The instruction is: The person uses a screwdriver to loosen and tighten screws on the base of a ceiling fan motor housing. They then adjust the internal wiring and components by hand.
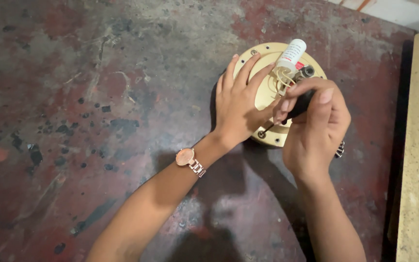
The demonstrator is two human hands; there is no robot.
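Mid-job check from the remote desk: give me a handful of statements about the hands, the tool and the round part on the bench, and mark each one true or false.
1. The left hand lies flat, fingers spread, on the round cream-yellow metal plate. True.
2. The right hand is empty. False: it grips a black-handled screwdriver, its tip at a screw near the plate's lower edge.
3. A white cylindrical capacitor stands on the plate, with pale wires at its base. True.
4. The rose-gold wristwatch is on the right wrist. False: it is on the left wrist.
5. The plate rests on a clean white cloth. False: it sits on a worn, stained reddish-grey workbench.
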